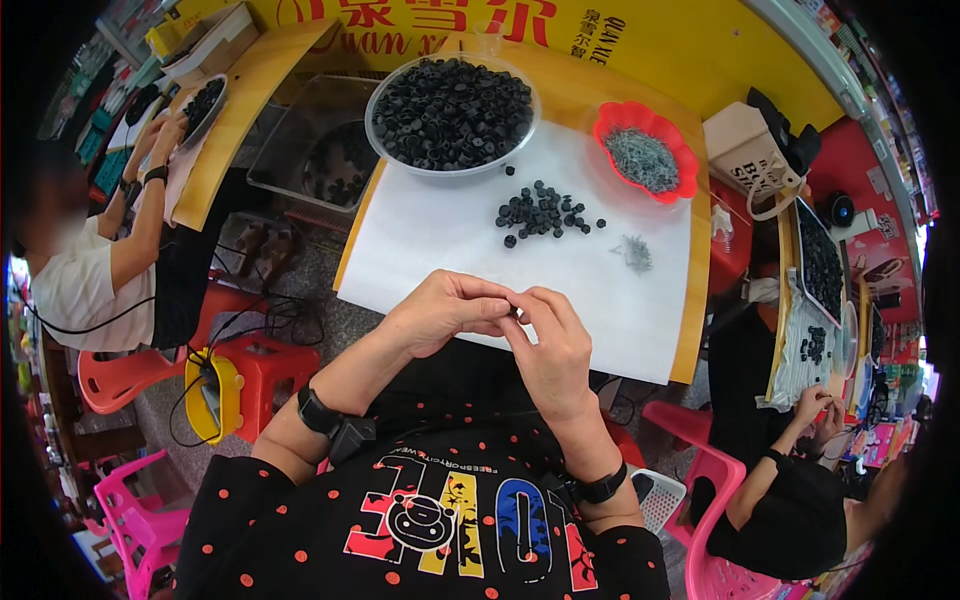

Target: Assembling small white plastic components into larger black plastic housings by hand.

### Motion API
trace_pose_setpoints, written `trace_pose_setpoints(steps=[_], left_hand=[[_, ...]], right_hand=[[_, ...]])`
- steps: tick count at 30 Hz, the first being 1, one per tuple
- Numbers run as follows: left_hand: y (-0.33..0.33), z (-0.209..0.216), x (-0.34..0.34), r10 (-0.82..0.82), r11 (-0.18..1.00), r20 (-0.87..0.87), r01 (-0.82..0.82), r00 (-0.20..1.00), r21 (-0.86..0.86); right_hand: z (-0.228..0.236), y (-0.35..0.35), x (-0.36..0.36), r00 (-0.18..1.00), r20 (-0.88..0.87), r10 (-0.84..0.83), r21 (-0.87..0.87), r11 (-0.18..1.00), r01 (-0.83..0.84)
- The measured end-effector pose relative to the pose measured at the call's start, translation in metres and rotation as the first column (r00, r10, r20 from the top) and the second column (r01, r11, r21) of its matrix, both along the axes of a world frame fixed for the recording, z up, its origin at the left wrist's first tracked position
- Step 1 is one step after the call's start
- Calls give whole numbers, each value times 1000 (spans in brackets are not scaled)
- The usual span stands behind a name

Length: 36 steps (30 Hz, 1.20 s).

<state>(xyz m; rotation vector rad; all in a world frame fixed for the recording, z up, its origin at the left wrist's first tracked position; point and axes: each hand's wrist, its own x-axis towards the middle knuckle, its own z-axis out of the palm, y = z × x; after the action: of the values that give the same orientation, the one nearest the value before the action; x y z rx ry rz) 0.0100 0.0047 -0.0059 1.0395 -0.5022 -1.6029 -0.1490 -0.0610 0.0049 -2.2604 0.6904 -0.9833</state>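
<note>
My left hand and my right hand meet in front of my chest, over the near edge of the white-covered table. Both are closed, thumbs and fingertips pinching a small black part; most of it is hidden by the fingers. Beyond my hands lies a loose pile of small round black parts. To its right is a little heap of thin silvery pins. A clear round tub full of black parts stands at the back left, and a red scalloped bowl of silvery pins at the back right.
A co-worker sits at a wooden table on the left; another person works at the right. A clear bin stands left of my table. Red stools, a yellow bucket and black cables are on the floor.
</note>
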Motion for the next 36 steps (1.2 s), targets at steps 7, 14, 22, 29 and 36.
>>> trace_pose_setpoints(steps=[7,14,22,29,36], left_hand=[[4,-9,5,-19,997,8,18,1000,69],[2,-16,4,-13,999,80,10,997,46],[1,-23,1,28,999,32,-30,999,46],[2,-32,-6,84,995,-29,-82,996,61],[0,-32,-9,106,991,-73,-100,992,84]], right_hand=[[7,-9,-5,989,-45,144,206,970,-131],[-9,-8,0,993,-4,116,204,973,-113],[-19,-9,2,996,39,81,109,990,-85],[-26,-12,1,996,33,84,142,986,-88],[-30,-10,-1,997,57,58,116,991,-65]])
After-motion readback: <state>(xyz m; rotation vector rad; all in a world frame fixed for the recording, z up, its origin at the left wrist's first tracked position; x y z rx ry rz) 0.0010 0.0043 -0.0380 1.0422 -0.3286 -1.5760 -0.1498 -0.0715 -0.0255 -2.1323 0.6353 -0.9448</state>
